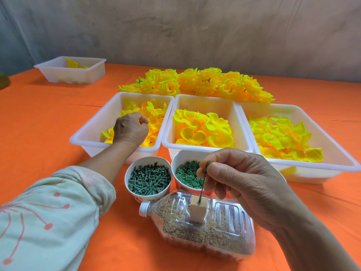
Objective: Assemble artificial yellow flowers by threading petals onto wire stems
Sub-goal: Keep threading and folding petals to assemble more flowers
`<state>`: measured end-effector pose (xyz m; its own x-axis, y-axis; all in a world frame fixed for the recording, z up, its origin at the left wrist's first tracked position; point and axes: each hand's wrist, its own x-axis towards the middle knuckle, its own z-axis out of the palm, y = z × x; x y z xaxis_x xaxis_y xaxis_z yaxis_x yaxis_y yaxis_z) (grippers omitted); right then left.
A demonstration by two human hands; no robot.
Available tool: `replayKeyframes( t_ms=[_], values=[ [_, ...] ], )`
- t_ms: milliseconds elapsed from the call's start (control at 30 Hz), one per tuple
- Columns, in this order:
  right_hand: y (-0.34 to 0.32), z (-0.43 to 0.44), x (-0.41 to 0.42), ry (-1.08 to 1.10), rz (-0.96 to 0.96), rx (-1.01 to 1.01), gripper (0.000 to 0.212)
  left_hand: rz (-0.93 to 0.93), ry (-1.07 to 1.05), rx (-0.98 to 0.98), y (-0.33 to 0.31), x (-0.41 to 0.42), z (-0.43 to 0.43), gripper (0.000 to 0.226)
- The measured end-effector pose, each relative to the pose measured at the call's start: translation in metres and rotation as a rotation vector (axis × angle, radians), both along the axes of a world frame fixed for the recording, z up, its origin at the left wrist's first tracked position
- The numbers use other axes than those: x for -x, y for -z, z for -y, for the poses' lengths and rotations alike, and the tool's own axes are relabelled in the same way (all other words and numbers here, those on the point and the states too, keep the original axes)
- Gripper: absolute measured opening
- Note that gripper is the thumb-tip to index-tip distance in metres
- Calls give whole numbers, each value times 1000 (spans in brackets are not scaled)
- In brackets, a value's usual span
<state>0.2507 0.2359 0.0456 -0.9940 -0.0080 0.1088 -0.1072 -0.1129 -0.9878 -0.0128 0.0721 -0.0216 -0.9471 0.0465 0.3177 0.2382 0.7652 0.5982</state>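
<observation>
your left hand [130, 129] curls its fingers [141, 119] under at 9 o'clock, so whether they pinch any petals [154, 112] in the left tray [86, 132] is hidden. your right hand [244, 180] covers the top of the wire stem [202, 187]. at 10 o'clock the edge cuts off a blurred green thing [3, 80].

Rear wall [175, 26]: grey, mottled with darker smudges, running the full width behind the far edge of the tabletop. At the upper left a paler blue-grey band [11, 26] with vertical streaks; whether drape or wall corner cannot be told. Thin faint lines [349, 26] cross the wall at the upper right. The tabletop is covered by an orange cloth [39, 106], creased towards its left edge. Light soft and even; shadows faint.
</observation>
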Motion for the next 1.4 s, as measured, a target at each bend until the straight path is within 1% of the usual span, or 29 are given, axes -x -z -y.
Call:
replayKeyframes(
  t_ms=[433, 667, 767, 900, 1000, 1133, 1233, 1400],
  values=[
    [1, 0, 0, -1, 3, 28, 8, 12, 0, -2, -1, -1, 1, 19],
    [2, 2, 1, -9, 49, 61, 9, 17, -4, -10, -3, -2, 0, 18],
    [1, 2, 1, -34, 90, 109, 13, 21, -2, -11, -3, -3, 0, 17],
    [1, 1, 2, -83, 140, 204, 12, 22, -4, -13, -3, -3, 0, 17],
    [1, 0, 2, -92, 161, 237, 12, 15, -5, -13, -3, -4, 0, 18],
    [1, 0, 3, -105, 165, 236, 6, 20, -6, -16, -3, -3, 0, 18],
    [2, -1, 2, -120, 160, 238, 11, 14, -11, -14, -2, -2, 0, 19],
    [1, 0, 1, -109, 154, 205, 9, 12, -11, -9, -1, -2, 0, 20]
  ],
)
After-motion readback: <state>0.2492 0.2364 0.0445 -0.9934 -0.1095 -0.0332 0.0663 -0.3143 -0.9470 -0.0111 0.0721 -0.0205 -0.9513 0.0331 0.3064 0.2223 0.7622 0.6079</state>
